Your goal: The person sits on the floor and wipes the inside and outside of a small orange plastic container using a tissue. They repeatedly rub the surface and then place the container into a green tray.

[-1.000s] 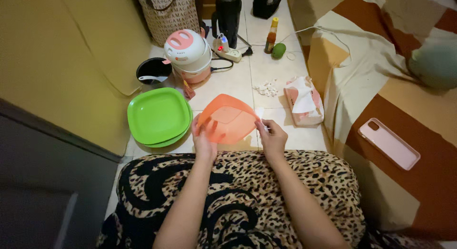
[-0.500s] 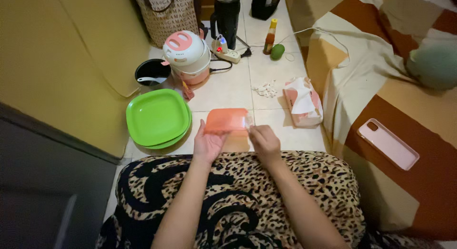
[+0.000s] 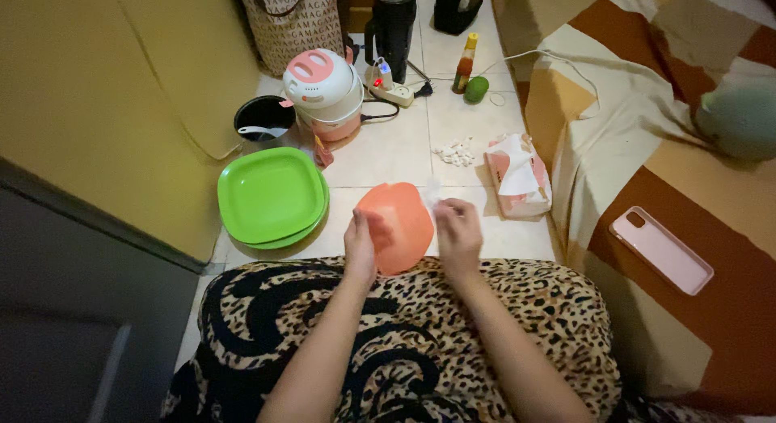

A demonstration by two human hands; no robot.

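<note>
Your left hand (image 3: pixel 361 243) pinches the orange square plastic plate (image 3: pixel 398 226) at its near rim; the right hand (image 3: pixel 457 230) pinches something whitish beside it; it looks light, stiff, slick

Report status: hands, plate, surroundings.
Left hand grips the orange plate, tilted over the lap. Right hand pinches a small white wad against its rim. Green plates stacked left, tissue pack right.

Orange plate held over my lap

My left hand (image 3: pixel 361 243) grips the tilted orange plate (image 3: pixel 398 226); my right hand (image 3: pixel 458 233) pinches a white tissue (image 3: pixel 434 190) at its edge, beside 2 stacked green plates (image 3: pixel 271 196).
</note>
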